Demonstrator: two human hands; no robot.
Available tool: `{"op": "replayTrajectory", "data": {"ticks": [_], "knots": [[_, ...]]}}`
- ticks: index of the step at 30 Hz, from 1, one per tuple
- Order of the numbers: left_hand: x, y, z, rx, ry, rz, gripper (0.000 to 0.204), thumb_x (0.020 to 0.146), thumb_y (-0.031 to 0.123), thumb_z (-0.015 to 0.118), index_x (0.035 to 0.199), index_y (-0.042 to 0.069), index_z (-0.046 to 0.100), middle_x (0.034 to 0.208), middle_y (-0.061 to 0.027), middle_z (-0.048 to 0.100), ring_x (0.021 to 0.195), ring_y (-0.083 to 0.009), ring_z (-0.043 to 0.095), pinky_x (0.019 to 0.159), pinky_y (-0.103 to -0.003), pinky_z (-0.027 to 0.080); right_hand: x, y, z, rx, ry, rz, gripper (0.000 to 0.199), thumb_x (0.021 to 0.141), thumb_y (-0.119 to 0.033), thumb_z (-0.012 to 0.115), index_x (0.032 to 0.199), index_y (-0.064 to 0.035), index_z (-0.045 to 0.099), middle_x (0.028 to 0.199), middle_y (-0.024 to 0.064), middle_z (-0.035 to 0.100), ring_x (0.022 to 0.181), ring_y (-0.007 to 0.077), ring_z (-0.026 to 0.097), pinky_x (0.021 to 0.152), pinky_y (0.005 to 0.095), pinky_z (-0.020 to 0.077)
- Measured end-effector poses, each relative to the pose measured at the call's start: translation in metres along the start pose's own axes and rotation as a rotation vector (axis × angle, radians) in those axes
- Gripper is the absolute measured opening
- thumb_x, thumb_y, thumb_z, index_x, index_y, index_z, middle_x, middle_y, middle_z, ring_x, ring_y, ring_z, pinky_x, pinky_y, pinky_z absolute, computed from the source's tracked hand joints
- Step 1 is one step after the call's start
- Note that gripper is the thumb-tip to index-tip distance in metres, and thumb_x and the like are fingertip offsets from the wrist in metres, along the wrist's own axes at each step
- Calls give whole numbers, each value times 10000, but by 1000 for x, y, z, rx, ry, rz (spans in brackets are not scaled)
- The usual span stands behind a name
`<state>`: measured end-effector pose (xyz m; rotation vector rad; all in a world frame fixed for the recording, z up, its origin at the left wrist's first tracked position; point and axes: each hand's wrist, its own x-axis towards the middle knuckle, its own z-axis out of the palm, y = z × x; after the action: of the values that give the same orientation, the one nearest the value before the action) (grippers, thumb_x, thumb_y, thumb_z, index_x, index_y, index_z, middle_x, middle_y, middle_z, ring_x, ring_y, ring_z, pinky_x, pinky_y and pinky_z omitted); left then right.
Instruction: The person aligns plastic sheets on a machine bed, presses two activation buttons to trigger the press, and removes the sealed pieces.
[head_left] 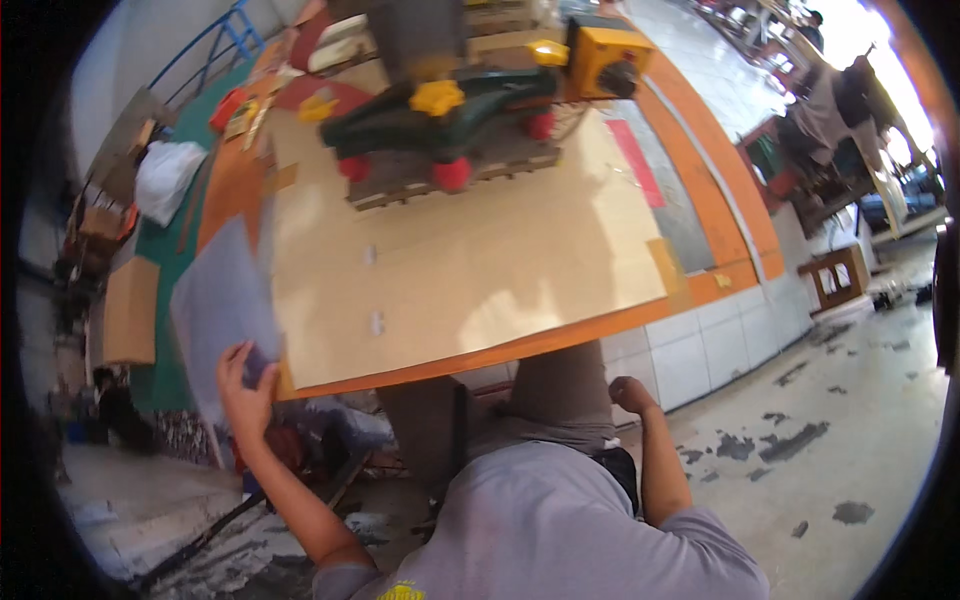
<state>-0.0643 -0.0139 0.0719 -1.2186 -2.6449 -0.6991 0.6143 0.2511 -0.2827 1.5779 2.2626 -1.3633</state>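
Observation:
My left hand (247,388) is closed on the near edge of a translucent bluish-grey plastic sheet (222,305). The thumb lies to the right of the curled fingers. The sheet slants up beside the left edge of a table. On the tabletop lies a large cream board (470,270) with two small pale pieces on its left part. My right hand (630,396) hangs beside my right thigh, below the front edge, its fingers curled with nothing seen in them. A press-like machine (440,120) with a dark green frame, yellow knobs and red feet stands over the board's far part.
A yellow switch box (607,62) with a black knob sits at the machine's right. The orange table edge (735,285) runs along the front and right. At left are a white bag (167,180) and a cardboard box (130,310). Another person (835,110) is at far right.

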Motion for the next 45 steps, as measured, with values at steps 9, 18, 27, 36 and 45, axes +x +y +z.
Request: {"op": "replayTrajectory", "data": {"ticks": [9,18,27,36,45], "knots": [[-5,3,6,20,84,112,295,937,218,789,1178,48,774,1238,-114,708,1164,-335,665,999,-453,528,-26,-141,-101,-269,41,26,142,896,-176,784,937,-44,751,954,171,775,906,345,755,823,426,604],[5,-13,-6,-286,-37,-36,148,1034,156,682,973,27,719,1062,-87,770,971,-236,702,860,-348,526,-82,-299,-152,-164,18,-189,157,911,-162,784,965,-19,750,978,149,777,899,338,748,804,423,585],[27,-40,3,-752,197,-337,325,1143,217,530,1407,30,551,1126,-94,782,950,-114,698,759,-265,508,-99,-394,-131,-36,-283,-682,202,973,-211,751,1075,-39,719,975,142,763,920,340,743,812,439,569],[42,16,-22,-644,471,-73,407,1123,184,570,1506,47,574,1133,-72,772,986,-113,704,826,-268,527,-89,-424,-116,13,-328,-832,174,979,-201,744,1072,-56,723,1015,119,755,933,337,722,819,447,560],[17,43,-32,-552,510,-73,378,1139,150,524,1494,27,569,1163,-104,759,1041,-169,718,834,-309,552,-89,-422,-92,143,-387,-822,189,1006,-216,704,1088,-46,708,1022,122,739,926,329,722,802,425,569]]}}
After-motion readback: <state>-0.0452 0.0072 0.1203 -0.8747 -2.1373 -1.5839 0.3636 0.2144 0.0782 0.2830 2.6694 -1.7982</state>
